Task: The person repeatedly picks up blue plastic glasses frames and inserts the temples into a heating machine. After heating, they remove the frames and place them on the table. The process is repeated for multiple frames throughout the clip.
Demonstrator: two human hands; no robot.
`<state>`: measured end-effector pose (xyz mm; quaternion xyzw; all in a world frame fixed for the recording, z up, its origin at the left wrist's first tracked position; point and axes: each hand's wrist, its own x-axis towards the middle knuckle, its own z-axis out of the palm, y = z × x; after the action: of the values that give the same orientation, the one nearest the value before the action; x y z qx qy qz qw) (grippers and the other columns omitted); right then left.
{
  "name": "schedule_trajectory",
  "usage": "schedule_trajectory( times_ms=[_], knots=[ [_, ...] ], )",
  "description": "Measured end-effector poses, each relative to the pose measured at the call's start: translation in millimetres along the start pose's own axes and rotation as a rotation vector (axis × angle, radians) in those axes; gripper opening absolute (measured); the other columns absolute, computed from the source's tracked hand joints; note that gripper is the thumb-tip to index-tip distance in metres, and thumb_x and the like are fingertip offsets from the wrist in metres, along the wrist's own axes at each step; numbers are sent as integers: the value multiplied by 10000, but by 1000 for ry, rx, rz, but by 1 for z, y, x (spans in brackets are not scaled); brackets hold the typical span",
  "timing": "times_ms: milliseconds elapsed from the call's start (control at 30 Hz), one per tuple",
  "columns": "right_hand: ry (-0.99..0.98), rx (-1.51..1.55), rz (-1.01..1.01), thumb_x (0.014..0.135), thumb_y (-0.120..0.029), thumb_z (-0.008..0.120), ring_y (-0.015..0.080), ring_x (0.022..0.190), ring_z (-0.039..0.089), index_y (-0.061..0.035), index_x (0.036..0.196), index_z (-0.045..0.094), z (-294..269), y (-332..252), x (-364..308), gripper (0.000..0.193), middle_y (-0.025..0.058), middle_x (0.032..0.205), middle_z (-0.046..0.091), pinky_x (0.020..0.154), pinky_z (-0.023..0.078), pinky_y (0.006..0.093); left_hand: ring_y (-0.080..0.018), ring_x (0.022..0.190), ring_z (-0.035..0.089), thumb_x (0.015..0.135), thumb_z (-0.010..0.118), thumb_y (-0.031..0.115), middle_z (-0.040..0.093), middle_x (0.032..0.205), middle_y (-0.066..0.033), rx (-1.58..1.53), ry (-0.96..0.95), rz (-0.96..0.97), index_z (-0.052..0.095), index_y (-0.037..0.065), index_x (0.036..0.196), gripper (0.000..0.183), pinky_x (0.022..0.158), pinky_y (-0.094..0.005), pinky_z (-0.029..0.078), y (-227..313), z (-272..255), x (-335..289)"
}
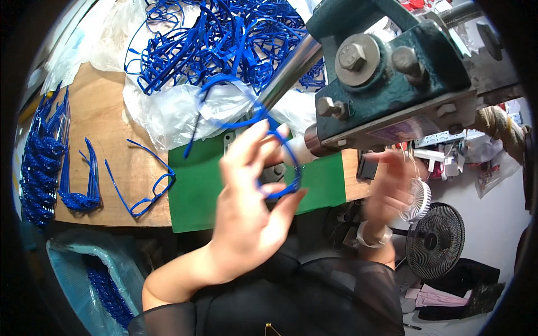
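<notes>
A blue eyeglass frame is gripped in my left hand, held up over the green mat in front of the press. One temple arm hangs down on its left side. My fingers close around the bridge and one rim. My right hand is smeared by motion, to the right of the press, with its fingers hard to make out. The dark green press head, with its large bolts, stands between and beyond my hands. Its pale rounded tip sits just behind the held frame.
A tangled heap of blue frames lies on plastic sheeting at the back. On the left of the wooden table are a single frame, a small stack and a long stack. A lined bin and a black fan flank me.
</notes>
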<state>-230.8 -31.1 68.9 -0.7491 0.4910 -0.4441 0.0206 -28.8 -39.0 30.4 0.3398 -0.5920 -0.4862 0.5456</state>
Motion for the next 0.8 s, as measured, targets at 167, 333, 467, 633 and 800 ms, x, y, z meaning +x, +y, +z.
schedule_trajectory(
  times_ms=[167, 333, 467, 633, 800],
  knots=[
    [-196, -16, 481, 758, -68, 619, 170, 681, 559, 1, 774, 581, 57, 89, -91, 80, 91, 748, 576, 636, 451, 261, -81, 651, 520, 678, 596, -115, 413, 1198, -246, -456, -107, -82, 109, 89, 1303, 819, 610, -174, 431, -13, -22, -33],
    [-294, -40, 590, 760, -93, 618, 182, 646, 536, -18, 768, 587, 67, 98, -103, 81, 83, 712, 549, 600, 441, 287, -117, 581, 492, 808, 616, 247, 461, 1078, -234, -621, 11, -157, 127, 74, 1286, 706, 480, -214, 441, -16, -11, -42],
    [-251, -76, 544, 752, -84, 622, 195, 670, 527, -24, 762, 588, 72, 98, -111, 70, 79, 713, 544, 612, 432, 292, -186, 701, 576, 786, 580, 58, 475, 1099, -235, -477, 21, -231, 151, 82, 1288, 661, 614, -276, 496, -11, -16, -45],
    [-215, -99, 527, 762, -75, 614, 180, 673, 510, -19, 787, 582, 78, 98, -115, 70, 70, 734, 538, 617, 422, 279, -284, 873, 598, 761, 608, 46, 457, 1156, -222, -678, 101, -377, 152, 112, 1303, 711, 720, -365, 524, -3, -11, -36],
    [-234, -96, 494, 783, -70, 603, 124, 650, 486, -13, 813, 579, 77, 102, -120, 69, 45, 738, 519, 599, 415, 240, -296, 805, 624, 922, 389, 322, 530, 1029, -247, -1119, -79, -593, 390, 22, 906, 301, 737, -377, 518, -12, -29, -41]
  ],
)
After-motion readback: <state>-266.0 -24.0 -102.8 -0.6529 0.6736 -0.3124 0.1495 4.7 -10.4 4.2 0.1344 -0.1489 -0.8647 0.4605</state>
